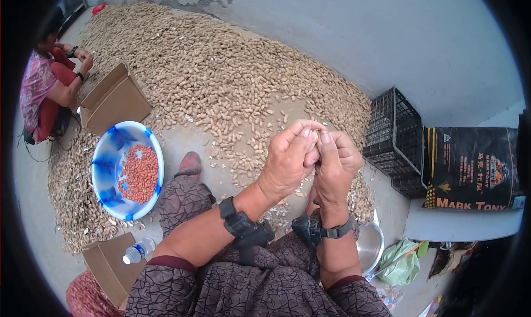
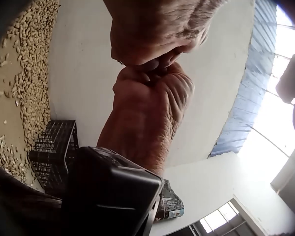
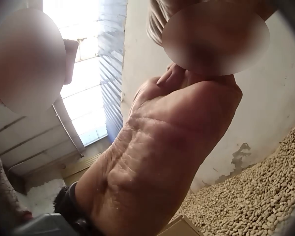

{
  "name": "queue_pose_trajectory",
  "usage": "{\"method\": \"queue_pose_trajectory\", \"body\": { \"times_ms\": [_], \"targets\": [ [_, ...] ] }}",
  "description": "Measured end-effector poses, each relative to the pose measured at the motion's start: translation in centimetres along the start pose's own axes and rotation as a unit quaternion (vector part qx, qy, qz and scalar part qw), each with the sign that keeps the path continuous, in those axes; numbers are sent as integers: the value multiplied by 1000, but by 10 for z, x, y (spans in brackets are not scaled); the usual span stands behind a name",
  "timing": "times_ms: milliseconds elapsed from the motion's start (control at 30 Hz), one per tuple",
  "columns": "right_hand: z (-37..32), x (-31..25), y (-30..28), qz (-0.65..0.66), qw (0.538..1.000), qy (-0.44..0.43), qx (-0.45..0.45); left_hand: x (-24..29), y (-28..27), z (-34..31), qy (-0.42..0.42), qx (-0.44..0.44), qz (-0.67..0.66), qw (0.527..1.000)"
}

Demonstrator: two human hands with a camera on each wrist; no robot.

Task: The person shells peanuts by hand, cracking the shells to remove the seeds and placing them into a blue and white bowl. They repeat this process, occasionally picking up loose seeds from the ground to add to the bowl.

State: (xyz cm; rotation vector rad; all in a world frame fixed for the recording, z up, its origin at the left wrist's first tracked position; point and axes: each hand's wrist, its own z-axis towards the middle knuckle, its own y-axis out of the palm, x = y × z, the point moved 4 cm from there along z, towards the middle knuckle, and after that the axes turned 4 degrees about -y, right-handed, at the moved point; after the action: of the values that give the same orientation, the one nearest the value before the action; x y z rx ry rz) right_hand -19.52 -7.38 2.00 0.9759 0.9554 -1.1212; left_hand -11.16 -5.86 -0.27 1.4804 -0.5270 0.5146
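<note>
Fingers [image 1: 328,145] of my left hand [image 1: 283,161] and right hand [image 1: 335,170] are curled and pinch one peanut [image 1: 314,139] between the thumb tips. Peanut position: raised above the floor [image 1: 180,139], on the near side of the peanut pile [image 1: 193,68]. At my left, a blue-and-white basin [image 1: 104,170] contains red kernels [image 1: 139,176]; a cardboard box [image 1: 130,98] stands just beyond it. At my right, a black crate [image 1: 381,130] stands beside a black bag [image 1: 464,170].

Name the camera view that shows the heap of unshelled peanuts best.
The head view: the peanut heap spreads broadly across it, along the wall. The left wrist view shows just a strip at its left edge; the right wrist view, just a part at lower right.
</note>
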Motion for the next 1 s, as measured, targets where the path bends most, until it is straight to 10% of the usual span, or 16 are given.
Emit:
{"method": "queue_pose_trajectory", "body": {
  "times_ms": [300,500,567,700,767,1000],
  "targets": [
    [-4,-1,-1,-174,970,-152,70,-14,-5,4,-17,29,0,999],
    [-11,-9,3,-411,856,-307,63,-4,-6,4,31,100,83,991],
    [-8,1,-5,-239,946,-205,70,-4,-7,3,-15,95,28,995],
    [0,-13,-3,-257,952,-168,4,-5,-9,6,-19,22,71,997],
    [4,-5,-5,-67,997,-5,-33,-6,-11,7,-36,8,49,998],
    [2,-12,-1,-23,996,37,-84,-10,-13,9,-57,13,-33,998]
  ]
}}
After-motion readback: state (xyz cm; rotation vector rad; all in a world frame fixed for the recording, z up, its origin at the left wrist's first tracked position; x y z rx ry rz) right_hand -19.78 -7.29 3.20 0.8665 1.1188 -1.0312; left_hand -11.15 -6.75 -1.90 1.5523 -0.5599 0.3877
